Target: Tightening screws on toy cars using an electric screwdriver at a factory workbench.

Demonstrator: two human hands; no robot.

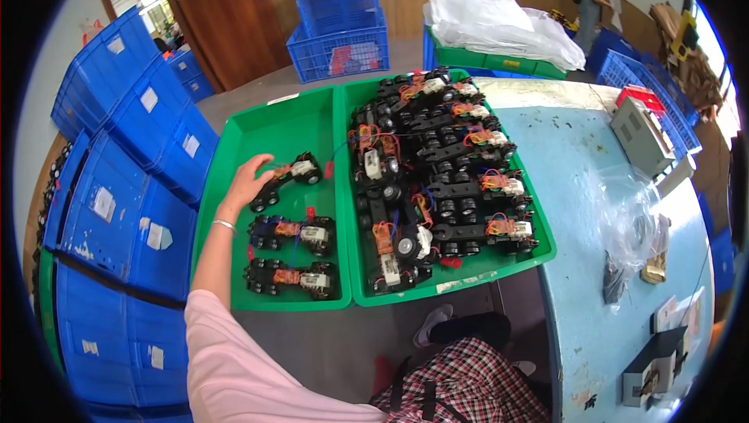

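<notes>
Two green trays of toy car chassis, left hand on one chassis.

The right green tray (546, 247) is packed with black wheeled chassis with orange wiring; the left green tray (234, 150) holds only three. The left hand (248, 179), fingers spread and curled loosely, rests on the rear of the toy car chassis (287, 179) lying slantwise near the tray's far middle, touching it rather than clasping it. Two more chassis (292, 255) lie side by side at the near right corner. The right hand is out of view.
</notes>
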